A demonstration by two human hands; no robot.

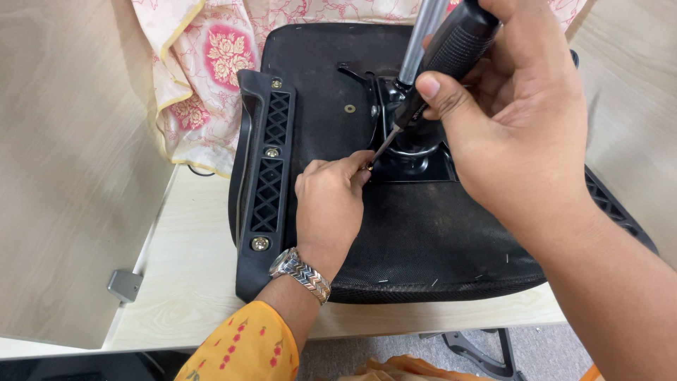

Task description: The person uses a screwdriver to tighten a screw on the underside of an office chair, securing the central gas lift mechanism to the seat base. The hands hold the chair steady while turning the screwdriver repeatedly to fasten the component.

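Note:
An upturned black office chair seat (423,240) lies on a pale wooden table (190,275), its underside facing up. My right hand (515,120) grips a black-handled screwdriver (451,49), its shaft slanting down to a small brass screw (367,168) at the edge of the metal seat mechanism (412,152). My left hand (331,204), with a metal watch on the wrist, rests on the seat and pinches that screw at the screwdriver tip. A silver gas-lift column (421,35) rises from the mechanism.
A black plastic armrest bracket (268,176) with bolts is fixed to the seat's left side. A pink floral cloth (204,70) lies at the back left. A wood-grain partition (70,162) stands on the left. A chair base part (479,349) sits on the floor below.

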